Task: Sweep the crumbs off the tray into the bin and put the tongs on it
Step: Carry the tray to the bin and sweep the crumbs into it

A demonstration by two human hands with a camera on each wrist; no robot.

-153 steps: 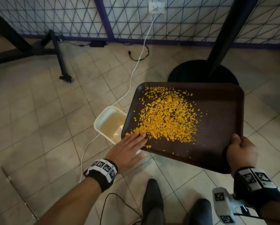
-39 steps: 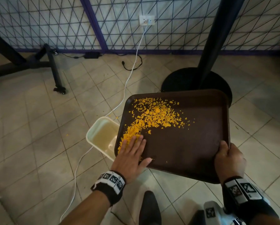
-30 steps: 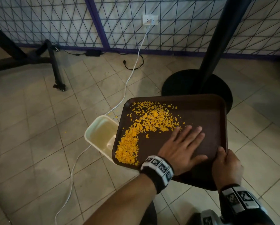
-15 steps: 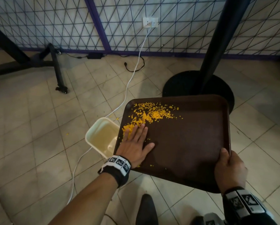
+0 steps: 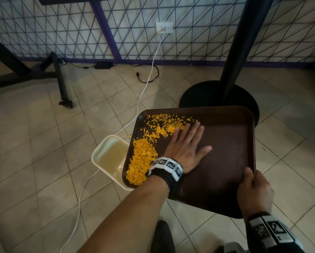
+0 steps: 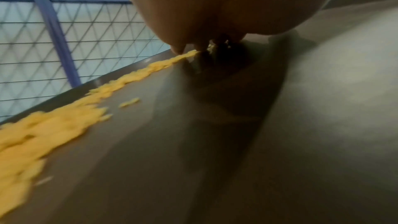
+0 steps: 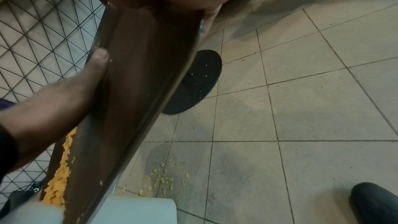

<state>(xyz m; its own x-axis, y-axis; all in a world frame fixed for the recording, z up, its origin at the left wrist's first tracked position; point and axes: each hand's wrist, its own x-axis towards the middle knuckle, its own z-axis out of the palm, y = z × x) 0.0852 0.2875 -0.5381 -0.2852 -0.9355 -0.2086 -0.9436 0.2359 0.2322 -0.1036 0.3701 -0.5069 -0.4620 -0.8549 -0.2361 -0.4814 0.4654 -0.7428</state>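
A dark brown tray (image 5: pixel 226 147) is held tilted over a cream bin (image 5: pixel 109 157) on the floor, its left edge above the bin's right side. Orange crumbs (image 5: pixel 143 157) lie heaped along the tray's left edge and scattered at its far left corner. My left hand (image 5: pixel 186 143) lies flat on the tray, fingers straight, right of the crumbs. My right hand (image 5: pixel 254 190) grips the tray's near right corner, thumb on top. The left wrist view shows the crumbs (image 6: pixel 64 117) along the tray rim. The tray (image 7: pixel 137 74) stands edge-on in the right wrist view. No tongs are in view.
A black pole with a round base (image 5: pixel 217 99) stands just behind the tray. A white cable (image 5: pixel 140 99) runs from a wall socket across the tiled floor past the bin. Spilt crumbs (image 7: pixel 165 176) lie on the floor. A black stand leg (image 5: pixel 61 84) is far left.
My left hand swept crumbs toward the tray's left edge, then moved right and farther up the tray. The crumb heap at the left edge has grown again.
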